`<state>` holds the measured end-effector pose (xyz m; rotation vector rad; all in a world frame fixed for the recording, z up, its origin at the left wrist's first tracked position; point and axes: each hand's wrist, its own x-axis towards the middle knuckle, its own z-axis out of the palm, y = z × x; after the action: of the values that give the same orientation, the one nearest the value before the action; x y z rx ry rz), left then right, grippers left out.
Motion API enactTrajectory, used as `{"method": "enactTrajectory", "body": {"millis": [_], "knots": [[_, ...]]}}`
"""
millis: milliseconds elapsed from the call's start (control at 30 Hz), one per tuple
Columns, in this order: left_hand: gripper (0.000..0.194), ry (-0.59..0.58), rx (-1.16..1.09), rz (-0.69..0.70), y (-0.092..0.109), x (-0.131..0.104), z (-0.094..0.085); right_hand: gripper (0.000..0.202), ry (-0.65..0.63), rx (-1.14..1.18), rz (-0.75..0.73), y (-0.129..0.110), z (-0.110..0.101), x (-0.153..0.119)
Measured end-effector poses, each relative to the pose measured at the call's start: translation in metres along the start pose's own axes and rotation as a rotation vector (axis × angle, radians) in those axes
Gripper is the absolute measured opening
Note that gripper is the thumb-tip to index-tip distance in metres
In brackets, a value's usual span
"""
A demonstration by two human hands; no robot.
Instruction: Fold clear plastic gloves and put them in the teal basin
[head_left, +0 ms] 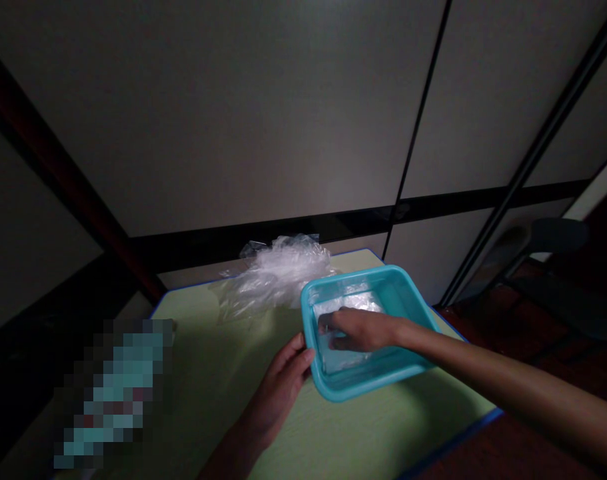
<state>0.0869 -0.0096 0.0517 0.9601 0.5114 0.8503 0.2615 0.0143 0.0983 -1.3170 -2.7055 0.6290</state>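
A turquoise plastic basin (328, 393) sits on the table, slightly turned. My left hand (286, 373) grips its left rim, with the thumb near the outer edge. My right hand (363, 330) reaches down into the basin from the right. Its thumb and fingers are apart, and the fingertips touch or hover just over clear plastic wrapping (350, 360) that lies on the basin's bottom. Whether any plastic is pinched there does not show. Behind the basin, to the left, lies a loose heap of crumpled clear plastic bags (283, 273).
The yellow-green table (233, 373) has a blue edge and stands close to pale cabinet panels (283, 133) with dark strips. A blurred-out turquoise object (118, 387) is at the table's left. A dark chair (558, 280) stands at the right on a reddish floor.
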Motion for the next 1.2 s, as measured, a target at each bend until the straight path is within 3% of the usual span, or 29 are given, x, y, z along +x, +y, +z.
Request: {"method": "enactTrajectory", "body": {"millis": [233,500,900,1033,1200], "knots": [[0.022,-0.015,-0.012,0.021,-0.001,0.000,-0.002,0.022,0.029,-0.052,0.093,-0.008,0.001,-0.002],[0.024,-0.028,-0.030,0.024,-0.002,0.001,-0.003,0.017,0.113,-0.101,0.084,-0.002,0.011,-0.001],[0.020,-0.012,-0.028,0.018,-0.001,0.001,-0.003,0.025,0.201,-0.436,0.056,-0.017,0.002,-0.001],[0.020,-0.027,-0.025,0.007,0.002,0.000,-0.001,0.023,0.126,-0.397,0.100,-0.012,0.003,-0.002],[0.020,-0.035,-0.014,-0.002,0.003,-0.001,0.001,0.023,0.050,-0.278,0.040,0.000,0.008,-0.001]]}}
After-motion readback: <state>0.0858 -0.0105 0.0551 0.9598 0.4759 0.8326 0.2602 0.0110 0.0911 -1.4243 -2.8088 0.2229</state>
